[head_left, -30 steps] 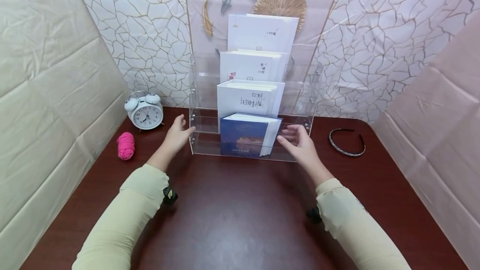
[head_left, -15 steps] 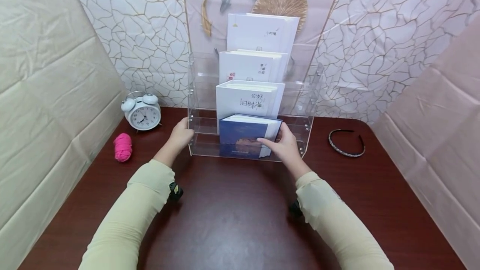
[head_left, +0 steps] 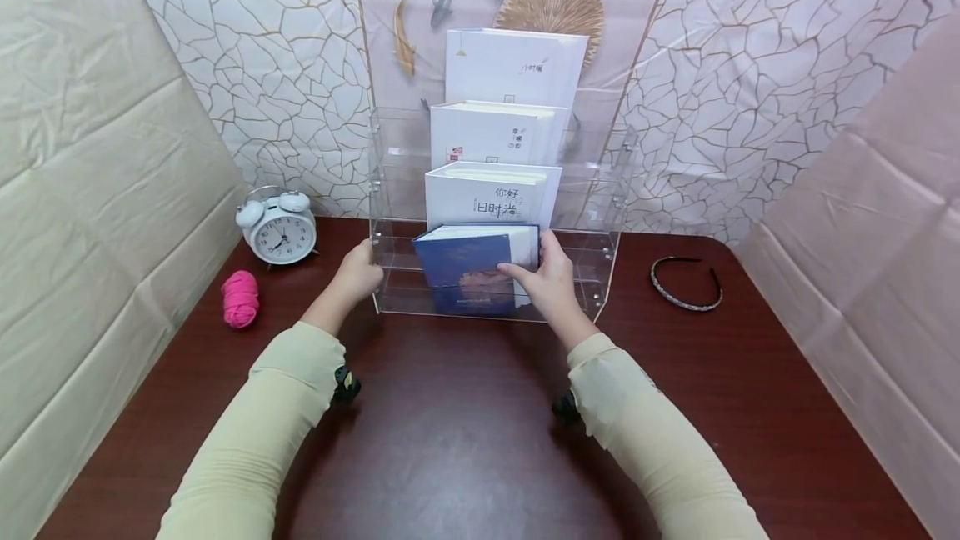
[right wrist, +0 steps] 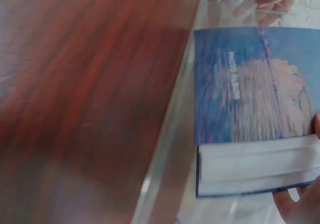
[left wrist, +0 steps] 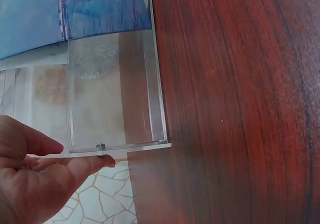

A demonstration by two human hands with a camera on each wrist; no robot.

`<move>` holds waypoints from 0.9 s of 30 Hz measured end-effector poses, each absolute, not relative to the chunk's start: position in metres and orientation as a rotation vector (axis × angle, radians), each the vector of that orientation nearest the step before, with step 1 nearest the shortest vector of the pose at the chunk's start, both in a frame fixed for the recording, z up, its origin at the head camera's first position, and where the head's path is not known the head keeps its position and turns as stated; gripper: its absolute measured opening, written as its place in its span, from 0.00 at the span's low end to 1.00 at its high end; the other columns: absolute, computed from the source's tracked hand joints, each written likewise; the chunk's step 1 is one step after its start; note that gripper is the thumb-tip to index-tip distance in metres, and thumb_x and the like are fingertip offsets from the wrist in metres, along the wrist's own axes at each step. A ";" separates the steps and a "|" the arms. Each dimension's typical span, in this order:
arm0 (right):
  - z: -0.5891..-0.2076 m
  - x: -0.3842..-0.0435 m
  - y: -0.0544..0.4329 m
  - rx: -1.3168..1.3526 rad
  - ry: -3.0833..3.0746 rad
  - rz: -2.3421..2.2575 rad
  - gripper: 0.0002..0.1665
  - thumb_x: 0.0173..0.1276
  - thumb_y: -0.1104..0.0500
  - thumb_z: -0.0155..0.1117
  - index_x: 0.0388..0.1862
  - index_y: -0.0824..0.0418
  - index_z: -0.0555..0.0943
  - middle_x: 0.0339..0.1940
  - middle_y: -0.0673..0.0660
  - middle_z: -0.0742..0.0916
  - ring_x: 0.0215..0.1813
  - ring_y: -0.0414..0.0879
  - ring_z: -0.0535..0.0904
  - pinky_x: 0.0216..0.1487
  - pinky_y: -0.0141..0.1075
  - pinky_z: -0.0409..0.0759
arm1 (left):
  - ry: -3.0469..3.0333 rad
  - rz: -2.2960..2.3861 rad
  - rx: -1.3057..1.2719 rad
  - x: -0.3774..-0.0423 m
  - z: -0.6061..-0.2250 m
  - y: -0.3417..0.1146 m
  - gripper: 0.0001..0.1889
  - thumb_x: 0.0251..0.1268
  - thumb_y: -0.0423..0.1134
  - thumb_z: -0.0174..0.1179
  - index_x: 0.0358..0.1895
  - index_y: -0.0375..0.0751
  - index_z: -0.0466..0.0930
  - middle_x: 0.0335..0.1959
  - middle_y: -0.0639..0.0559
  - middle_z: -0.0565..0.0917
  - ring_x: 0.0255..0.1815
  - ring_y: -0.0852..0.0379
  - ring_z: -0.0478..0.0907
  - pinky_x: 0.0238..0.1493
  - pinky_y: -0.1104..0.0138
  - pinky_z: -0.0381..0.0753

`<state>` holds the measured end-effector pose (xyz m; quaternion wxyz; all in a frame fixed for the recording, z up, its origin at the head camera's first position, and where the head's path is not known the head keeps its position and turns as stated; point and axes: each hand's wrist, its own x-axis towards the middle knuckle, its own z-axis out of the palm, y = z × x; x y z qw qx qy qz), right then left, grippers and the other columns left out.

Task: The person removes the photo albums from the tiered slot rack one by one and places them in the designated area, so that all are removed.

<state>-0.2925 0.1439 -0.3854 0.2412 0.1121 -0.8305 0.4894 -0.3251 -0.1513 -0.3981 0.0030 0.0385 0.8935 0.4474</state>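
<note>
blue photo album (head_left: 468, 269) has tilted left since half a second ago, at the front of the clear rack (head_left: 402, 298). right hand (head_left: 551, 280) pinches its edge, left hand (head_left: 358, 272) grips the rack's side; this tilt may wedge it.

Glossy wood-grained table (head_left: 465, 407), smooth clear plastic rack (head_left: 401, 300), paper-paged photo album (head_left: 465, 267), matt yarn (head_left: 240, 299)
</note>
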 end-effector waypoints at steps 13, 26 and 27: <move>-0.356 -0.291 0.142 0.411 -2.231 1.439 0.32 0.48 0.68 0.75 0.50 0.66 0.69 0.40 0.63 0.81 0.39 0.53 0.75 0.39 0.45 0.74 | 2.845 1.351 0.162 -0.324 -0.399 -0.153 0.24 0.54 0.22 0.43 0.59 0.22 0.62 0.52 0.28 0.74 0.49 0.42 0.68 0.53 0.52 0.68; -0.309 -0.265 0.157 0.452 -2.036 1.691 0.27 0.49 0.76 0.69 0.46 0.74 0.67 0.40 0.65 0.81 0.39 0.46 0.75 0.40 0.36 0.75 | 2.843 1.379 0.190 -0.321 -0.398 -0.152 0.25 0.54 0.21 0.41 0.60 0.22 0.62 0.52 0.28 0.74 0.48 0.42 0.67 0.48 0.53 0.68; -0.304 -0.259 0.159 0.454 -2.030 1.699 0.26 0.50 0.77 0.68 0.47 0.74 0.67 0.40 0.64 0.80 0.40 0.46 0.75 0.40 0.36 0.76 | 2.837 1.382 0.186 -0.321 -0.398 -0.151 0.25 0.54 0.21 0.41 0.60 0.22 0.61 0.52 0.28 0.74 0.49 0.42 0.67 0.48 0.53 0.68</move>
